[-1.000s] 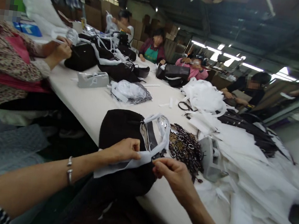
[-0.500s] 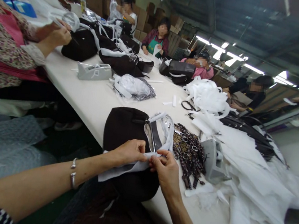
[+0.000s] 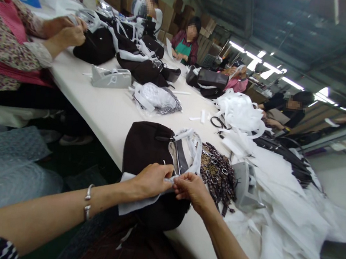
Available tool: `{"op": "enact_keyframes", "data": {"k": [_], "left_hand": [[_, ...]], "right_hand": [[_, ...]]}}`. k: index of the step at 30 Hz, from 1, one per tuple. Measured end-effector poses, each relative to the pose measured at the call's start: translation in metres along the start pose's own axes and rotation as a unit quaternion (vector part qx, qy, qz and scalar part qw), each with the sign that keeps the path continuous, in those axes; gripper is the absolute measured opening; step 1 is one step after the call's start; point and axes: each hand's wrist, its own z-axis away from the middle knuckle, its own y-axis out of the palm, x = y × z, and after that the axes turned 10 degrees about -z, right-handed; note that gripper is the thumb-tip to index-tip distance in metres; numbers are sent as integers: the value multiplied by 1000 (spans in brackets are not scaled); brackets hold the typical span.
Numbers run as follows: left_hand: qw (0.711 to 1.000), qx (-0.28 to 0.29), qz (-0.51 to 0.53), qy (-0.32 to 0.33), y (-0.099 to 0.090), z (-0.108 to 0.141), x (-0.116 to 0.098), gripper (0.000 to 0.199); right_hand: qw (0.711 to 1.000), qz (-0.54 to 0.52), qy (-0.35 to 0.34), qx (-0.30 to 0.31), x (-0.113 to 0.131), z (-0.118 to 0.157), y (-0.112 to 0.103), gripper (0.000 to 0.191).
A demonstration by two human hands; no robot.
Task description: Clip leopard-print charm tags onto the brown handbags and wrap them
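A dark brown handbag (image 3: 145, 147) lies at the table's near edge, its opening and zip facing up. White wrapping (image 3: 197, 151) covers part of its strap, which curves up on the right. Pinched over the middle of the bag, my left hand (image 3: 153, 180) grips a white wrapping strip (image 3: 134, 200), whose loose end hangs down to the left. My right hand (image 3: 191, 189) meets it fingertip to fingertip and pinches the same strip at the strap's lower end. Fingers hide the exact spot where strip and strap meet.
Right of the bag lie a heap of brown straps with metal rings (image 3: 216, 172), a grey tape dispenser (image 3: 245, 184) and white sheets (image 3: 283, 181). Another tape dispenser (image 3: 111, 78) and a plastic-wrapped bundle (image 3: 158, 98) stand farther back. A co-worker's hands (image 3: 66, 34) work at left.
Both hands stay together on the strip, and my left hand has turned slightly, its fingers curled closer round the strip. The bag sits slightly farther right in view.
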Motion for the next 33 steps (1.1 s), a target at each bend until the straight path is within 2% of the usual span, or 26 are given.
{"op": "enact_keyframes", "data": {"k": [3, 6, 9, 13, 20, 26, 33], "left_hand": [[1000, -16, -10, 14, 1, 2, 1, 27], [999, -1, 4, 43, 0, 4, 2, 39], [998, 20, 26, 59, 1, 4, 2, 32], [997, 19, 38, 57, 1, 2, 4, 31], [997, 32, 73, 17, -1, 0, 3, 31], [998, 26, 60, 13, 0, 0, 2, 30], [997, 20, 65, 22, -1, 1, 0, 29]], "right_hand": [[1000, 8, 27, 4, 6, -1, -1, 28], [999, 9, 41, 10, 8, -2, -1, 30], [999, 10, 49, 11, 7, -4, -2, 31], [999, 8, 49, -3, 7, -1, -1, 27], [996, -7, 91, 25, 7, 8, -7, 14], [995, 48, 87, 17, 4, 7, -9, 19], [991, 80, 102, 11, 13, 8, -5, 19]]}}
